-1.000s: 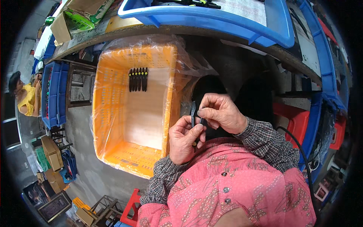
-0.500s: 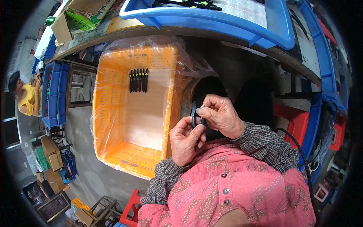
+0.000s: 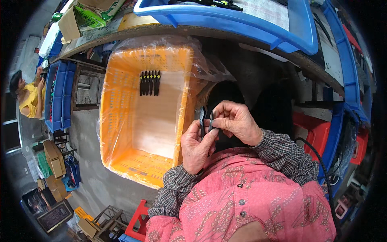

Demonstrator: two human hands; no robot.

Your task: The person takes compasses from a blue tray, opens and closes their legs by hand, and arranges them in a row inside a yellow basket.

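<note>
My left hand [image 3: 196, 147] is closed around the lower part of a slim black two-part piece [image 3: 202, 117], whose exact kind I cannot make out. Its two narrow arms stand upright with a small gap between them. Thumb and forefinger of my right hand [image 3: 236, 122] pinch the arm on the right side. Whether the arms join at the bottom is hidden by my left fingers. To the left, an orange crate [image 3: 117, 133] lined with clear plastic holds a row of several slim black pieces [image 3: 150, 83] with yellow-green dots, lying side by side on a pale sheet.
A blue tray [image 3: 242, 25] with black pieces rests on the bench [image 3: 121, 35] ahead. Stacked blue bins [image 3: 60, 97] stand at far left, near a person in yellow [image 3: 30, 97]. Red stools [image 3: 308, 131] are at right and lower left; a black cable [image 3: 322, 161] curves at right.
The two arms of the black piece now stand more upright, with a narrow gap showing. My right hand has shifted slightly left. At far left the other person's hand has risen.
</note>
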